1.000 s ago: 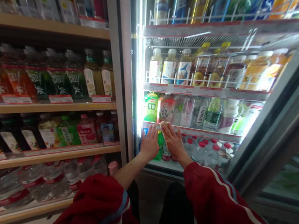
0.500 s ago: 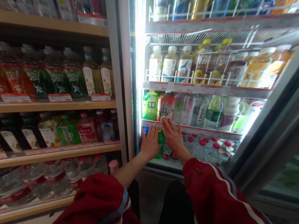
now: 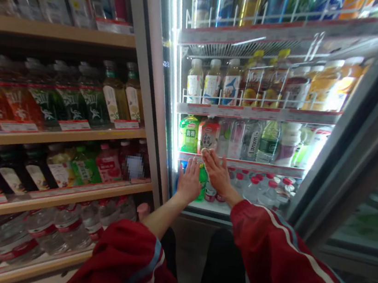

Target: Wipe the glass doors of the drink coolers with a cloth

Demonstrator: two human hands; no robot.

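My left hand is open, its fingers stretched upward just below the front edge of a lit cooler shelf. Beside it on the right, my right hand is also open, fingers extended, with the tips in front of the lower part of a red-labelled drink bottle. Whether those fingertips touch the bottle or the shelf edge I cannot tell. A green-labelled bottle stands left of the red one. Behind and between my hands, a green bottle is partly hidden on the bottom level.
The cooler's door frame stands at the right. Clear bottles with red caps fill part of the bottom level. Upper wire-railed shelves hold more bottles. At the left, wooden shelves carry rows of drinks. A pink cap is near my left forearm.
Both hands keep nearly the same place and shape. The view has shifted very slightly, and no bottle has visibly moved.
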